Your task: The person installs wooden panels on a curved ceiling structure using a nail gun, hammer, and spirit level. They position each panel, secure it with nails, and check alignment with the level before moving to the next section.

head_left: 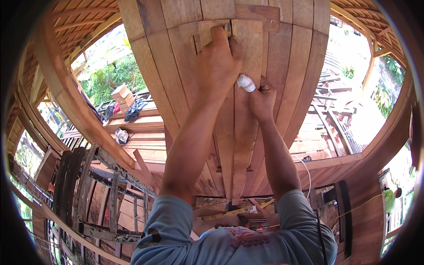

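Note:
My left hand [219,59] is closed near the top of two light wooden boards, close against the seam between them. A slim dark and orange pencil-like thing [228,30] sticks up at its fingers; its kind is too small to make out. Lower and to the right, my right hand [263,98] is closed beside the right-hand board [247,48]. A white wrapped lump [246,83] shows at its fingertips; I cannot tell whether it is a bandaged finger or something held. Both hands lie close to the planked wooden panel [291,75].
A rusty metal frame [114,198] stands at the lower left beside a curved timber beam [66,92]. Stacked planks [141,126], cartons [122,97] and dark plastic bags [136,109] lie beyond. A white cable [308,170] hangs near my right arm. A person in green [389,198] is at the far right.

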A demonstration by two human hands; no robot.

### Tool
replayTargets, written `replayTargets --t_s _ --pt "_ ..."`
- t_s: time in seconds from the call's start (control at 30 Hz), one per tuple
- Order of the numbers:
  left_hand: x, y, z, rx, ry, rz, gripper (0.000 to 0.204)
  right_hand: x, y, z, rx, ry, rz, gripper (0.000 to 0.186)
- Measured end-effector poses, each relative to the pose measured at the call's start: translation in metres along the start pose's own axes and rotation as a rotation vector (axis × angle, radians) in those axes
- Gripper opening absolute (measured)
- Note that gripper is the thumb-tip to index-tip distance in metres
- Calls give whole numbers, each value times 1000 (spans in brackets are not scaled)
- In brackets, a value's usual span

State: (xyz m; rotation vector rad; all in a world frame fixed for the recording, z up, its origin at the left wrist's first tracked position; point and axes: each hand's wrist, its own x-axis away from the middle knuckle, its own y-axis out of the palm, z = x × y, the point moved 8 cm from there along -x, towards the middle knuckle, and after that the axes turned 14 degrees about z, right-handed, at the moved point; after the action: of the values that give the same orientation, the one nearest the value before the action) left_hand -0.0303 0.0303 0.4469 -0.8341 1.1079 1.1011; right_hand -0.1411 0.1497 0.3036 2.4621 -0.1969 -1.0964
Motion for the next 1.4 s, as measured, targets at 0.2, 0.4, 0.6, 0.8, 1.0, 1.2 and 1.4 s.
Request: replayTargets --t_s 0.2,0.4,0.6,0.8,1.0,1.2,1.4 --pt "1 6 3 19 34 72 20 -1 5 -7 -27 -1 -16 31" --pt "8 7 0 76 60 234 21 -3 2 2 9 29 -19 30" --pt "12 5 0 76 219 460 21 -3 4 0 20 4 -71 20" --pt "15 5 0 81 230 511 20 -4 5 -1 -18 -31 -57 31" --pt "21 3 2 -4 289 616 18 -5 4 3 101 -49 -84 22" --pt "22 12 -2 33 266 635 16 -8 -1 4 181 -87 -57 36" --pt "23 6 -13 -241 264 457 19 -2 12 -8 237 -279 -33 22"
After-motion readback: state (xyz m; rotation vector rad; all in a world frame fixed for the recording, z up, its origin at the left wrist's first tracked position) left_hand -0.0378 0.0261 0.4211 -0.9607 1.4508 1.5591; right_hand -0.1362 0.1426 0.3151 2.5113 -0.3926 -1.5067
